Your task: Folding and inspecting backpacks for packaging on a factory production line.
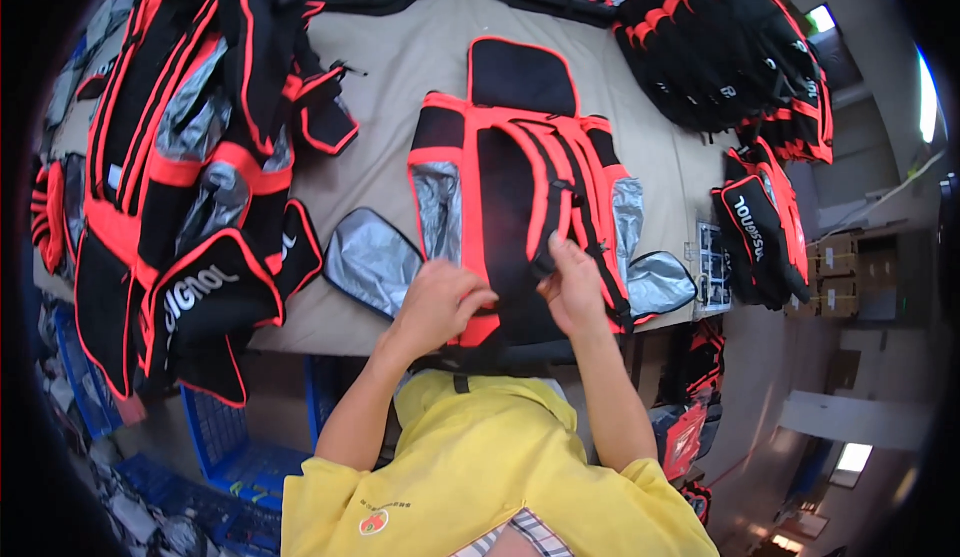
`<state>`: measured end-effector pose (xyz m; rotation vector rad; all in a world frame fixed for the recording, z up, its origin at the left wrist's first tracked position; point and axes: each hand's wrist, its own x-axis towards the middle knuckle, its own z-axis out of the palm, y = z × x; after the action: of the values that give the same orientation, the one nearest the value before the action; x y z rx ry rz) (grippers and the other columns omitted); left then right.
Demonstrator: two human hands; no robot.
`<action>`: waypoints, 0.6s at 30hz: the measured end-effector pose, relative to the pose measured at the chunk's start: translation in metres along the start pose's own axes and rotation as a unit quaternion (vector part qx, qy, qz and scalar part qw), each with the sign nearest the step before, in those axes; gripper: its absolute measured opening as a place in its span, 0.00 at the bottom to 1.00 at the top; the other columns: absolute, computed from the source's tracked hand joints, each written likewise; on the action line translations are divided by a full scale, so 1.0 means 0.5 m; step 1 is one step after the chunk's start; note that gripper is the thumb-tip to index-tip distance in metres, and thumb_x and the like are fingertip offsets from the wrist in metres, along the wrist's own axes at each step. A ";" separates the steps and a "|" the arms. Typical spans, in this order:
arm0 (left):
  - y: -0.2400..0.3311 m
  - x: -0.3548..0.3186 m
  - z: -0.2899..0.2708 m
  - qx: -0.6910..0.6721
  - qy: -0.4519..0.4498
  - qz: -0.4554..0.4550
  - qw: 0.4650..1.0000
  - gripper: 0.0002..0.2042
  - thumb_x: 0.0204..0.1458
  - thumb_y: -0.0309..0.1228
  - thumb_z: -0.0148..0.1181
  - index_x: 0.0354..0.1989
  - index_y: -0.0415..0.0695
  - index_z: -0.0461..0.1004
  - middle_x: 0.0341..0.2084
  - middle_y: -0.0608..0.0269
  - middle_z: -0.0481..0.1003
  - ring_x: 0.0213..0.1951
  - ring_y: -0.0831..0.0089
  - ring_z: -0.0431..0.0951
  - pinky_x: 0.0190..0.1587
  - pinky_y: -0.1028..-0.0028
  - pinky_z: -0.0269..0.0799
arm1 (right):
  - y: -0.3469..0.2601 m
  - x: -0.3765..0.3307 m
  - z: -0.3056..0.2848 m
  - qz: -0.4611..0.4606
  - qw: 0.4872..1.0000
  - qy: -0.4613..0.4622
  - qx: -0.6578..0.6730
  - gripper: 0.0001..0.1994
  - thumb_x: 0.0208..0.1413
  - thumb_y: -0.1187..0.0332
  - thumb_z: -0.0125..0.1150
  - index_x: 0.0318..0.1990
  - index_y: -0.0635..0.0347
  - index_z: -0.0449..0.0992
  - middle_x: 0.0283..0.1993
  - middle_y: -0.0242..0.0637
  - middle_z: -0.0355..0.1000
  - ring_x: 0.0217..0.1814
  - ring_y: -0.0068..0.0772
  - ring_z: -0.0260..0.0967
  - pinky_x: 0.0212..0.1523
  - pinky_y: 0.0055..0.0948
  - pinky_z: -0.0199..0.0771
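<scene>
A black backpack with bright orange-red trim [505, 187] lies on the table in front of me, its back panel and shoulder straps facing up. Its top flap [522, 77] is spread away from me, and silver-lined side flaps [372, 260] stick out near its lower end. My right hand [577, 287] is closed, thumb and fingers pinching a black shoulder strap [556, 207] near its lower part. Over the lower left of the back panel, my left hand [438, 302] has its fingers curled in; whatever they may hold is hidden.
Similar bags are piled at the left [190, 177]. More backpacks [715, 47] lie stacked at the far right, and one bag [760, 222] sits by the right edge. Blue crates [235, 447] stand below the table's near edge. Cardboard boxes [835, 277] are beyond the table.
</scene>
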<state>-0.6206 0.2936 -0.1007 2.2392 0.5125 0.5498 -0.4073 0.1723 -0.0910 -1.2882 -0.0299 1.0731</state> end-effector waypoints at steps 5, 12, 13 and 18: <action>0.042 0.002 -0.022 -0.232 -0.212 -0.308 0.898 0.18 0.63 0.34 0.68 0.55 0.34 0.74 0.28 0.55 0.82 0.35 0.67 0.86 0.37 0.66 0.79 | 0.067 -0.050 -0.022 0.001 0.995 -0.022 -0.098 0.11 0.71 0.60 0.66 0.42 0.57 0.77 0.31 0.23 0.75 0.27 0.13 0.72 0.30 0.19 0.78; 0.052 0.112 0.099 -0.042 0.006 -0.193 0.980 0.48 0.55 0.46 0.75 0.76 0.33 0.54 0.69 0.30 0.62 0.68 0.35 0.68 0.68 0.50 0.68 | 0.176 -0.006 -0.082 -0.108 0.942 -0.088 -0.304 0.11 0.70 0.66 0.66 0.50 0.64 0.76 0.38 0.39 0.81 0.38 0.23 0.79 0.36 0.28 0.76; 0.058 0.132 0.102 0.028 0.013 -0.186 0.982 0.49 0.54 0.49 0.74 0.76 0.32 0.53 0.68 0.26 0.61 0.71 0.31 0.62 0.71 0.49 0.64 | 0.116 -0.027 -0.042 -0.105 0.909 -0.112 -0.388 0.12 0.68 0.66 0.66 0.52 0.62 0.78 0.40 0.46 0.81 0.40 0.35 0.83 0.40 0.36 0.79; 0.007 0.265 0.131 0.125 0.069 -0.196 0.970 0.48 0.57 0.52 0.71 0.75 0.30 0.55 0.68 0.21 0.60 0.71 0.27 0.61 0.73 0.46 0.60 | -0.043 0.042 -0.101 -0.228 0.816 -0.149 -0.510 0.11 0.64 0.58 0.69 0.41 0.56 0.86 0.38 0.38 0.83 0.41 0.46 0.83 0.43 0.42 0.82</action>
<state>-0.4758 0.3218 -0.1088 2.2537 1.1209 0.4547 -0.3543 0.1503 -0.1027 -1.8895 -1.2449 0.8095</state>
